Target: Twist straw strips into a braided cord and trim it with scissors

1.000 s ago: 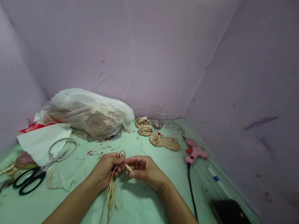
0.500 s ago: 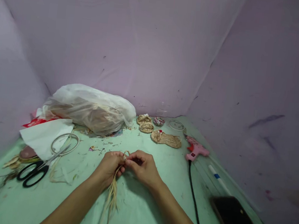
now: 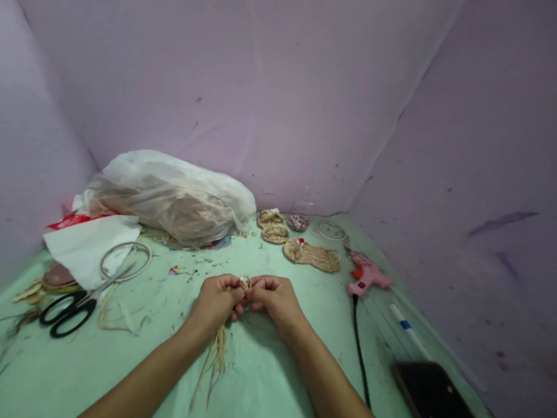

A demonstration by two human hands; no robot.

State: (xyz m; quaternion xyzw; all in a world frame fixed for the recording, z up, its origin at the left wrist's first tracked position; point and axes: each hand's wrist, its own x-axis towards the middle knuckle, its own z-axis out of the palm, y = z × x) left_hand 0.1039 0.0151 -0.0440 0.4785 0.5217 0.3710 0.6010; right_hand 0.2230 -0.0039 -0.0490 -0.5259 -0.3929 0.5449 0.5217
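Note:
Over the front middle of the table, my left hand (image 3: 220,302) is closed on a bundle of straw-like fibre strands (image 3: 216,353). The loose ends hang below it toward me. Above the fingertips a small braided loop (image 3: 245,281) shows, with something pale beside it. My right hand (image 3: 275,300) pinches at the same piece from the right, its fingertips meeting those of the left. Just what lies between the fingers is hidden. Beyond the hands lie a sole-shaped woven straw piece (image 3: 313,256) with a red bead and another woven straw slipper shape (image 3: 274,229).
Scissors (image 3: 79,307), a ring (image 3: 125,262) and white paper (image 3: 87,248) lie left, before a plastic bag (image 3: 174,197). A bead bowl (image 3: 299,223) stands at the back. On the right are a pink glue gun (image 3: 369,276), a white stick (image 3: 406,325) and a phone (image 3: 447,409).
My right hand held a short pale strip apart from the loop; now its fingertips are in against the loop. Both hands have shifted slightly right and away. The view has tilted a little.

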